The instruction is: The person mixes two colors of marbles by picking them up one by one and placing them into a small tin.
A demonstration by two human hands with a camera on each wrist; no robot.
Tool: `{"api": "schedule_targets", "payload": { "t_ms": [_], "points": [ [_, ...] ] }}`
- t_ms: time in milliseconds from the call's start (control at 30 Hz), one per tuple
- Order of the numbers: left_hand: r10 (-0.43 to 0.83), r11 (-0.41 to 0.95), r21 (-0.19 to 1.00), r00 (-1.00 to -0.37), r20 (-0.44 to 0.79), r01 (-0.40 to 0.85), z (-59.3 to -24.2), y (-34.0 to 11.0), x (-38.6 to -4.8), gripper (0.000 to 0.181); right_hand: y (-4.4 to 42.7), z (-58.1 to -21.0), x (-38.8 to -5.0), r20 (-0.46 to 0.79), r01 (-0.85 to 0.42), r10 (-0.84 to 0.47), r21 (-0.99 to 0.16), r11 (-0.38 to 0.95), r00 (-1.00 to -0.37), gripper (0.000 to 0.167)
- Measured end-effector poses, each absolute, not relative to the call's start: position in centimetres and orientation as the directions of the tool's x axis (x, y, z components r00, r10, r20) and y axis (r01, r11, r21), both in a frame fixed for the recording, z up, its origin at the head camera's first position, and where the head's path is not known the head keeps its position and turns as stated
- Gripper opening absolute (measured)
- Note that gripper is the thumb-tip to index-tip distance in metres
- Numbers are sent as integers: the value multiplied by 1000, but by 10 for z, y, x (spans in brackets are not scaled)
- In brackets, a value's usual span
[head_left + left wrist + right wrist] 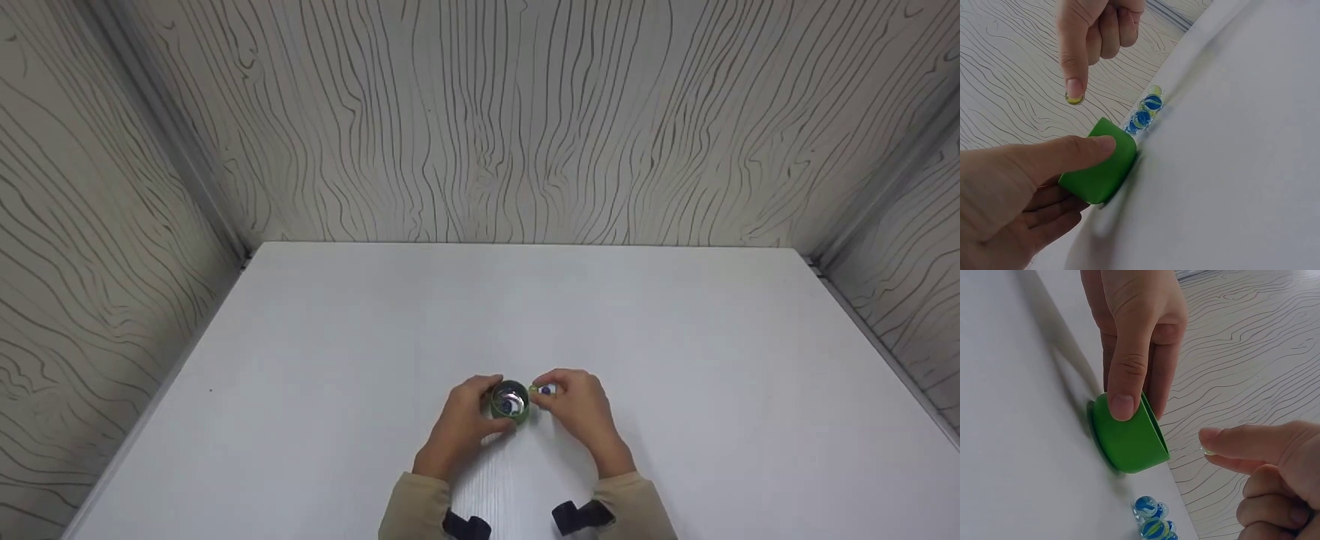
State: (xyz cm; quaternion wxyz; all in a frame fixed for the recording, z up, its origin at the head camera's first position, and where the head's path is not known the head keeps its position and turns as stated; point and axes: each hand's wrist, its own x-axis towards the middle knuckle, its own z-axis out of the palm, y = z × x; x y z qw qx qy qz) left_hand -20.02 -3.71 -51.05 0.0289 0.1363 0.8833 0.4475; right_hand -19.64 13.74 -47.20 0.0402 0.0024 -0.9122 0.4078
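A small green cup point(510, 402) stands upright on the white table, with marbles or something shiny visible inside. My left hand point(466, 421) grips the cup's side between thumb and fingers; the green wall point(1107, 171) shows in the left wrist view. My right hand point(581, 409) is just right of the cup, pinching a clear marble with yellow-green point(1075, 99) between thumb and index finger, above the rim level and apart from the cup. Several blue, clear and yellow-green glass marbles point(1154, 529) lie clustered on the table beside the cup, partly hidden by the right hand in the head view.
The white tabletop point(345, 337) extends around both hands. Panels with a wood-grain line pattern point(480, 120) stand behind it and at both sides. Black straps point(466, 525) sit at the wrists over beige sleeves point(415, 506).
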Motion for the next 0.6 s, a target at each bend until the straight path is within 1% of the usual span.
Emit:
{"api": "schedule_targets", "payload": {
  "t_ms": [600],
  "points": [
    [302, 549, 800, -950, 80, 242, -509, -39, -201, 61, 133, -479, -199, 62, -37, 12, -727, 685, -998, 14]
  ]
}}
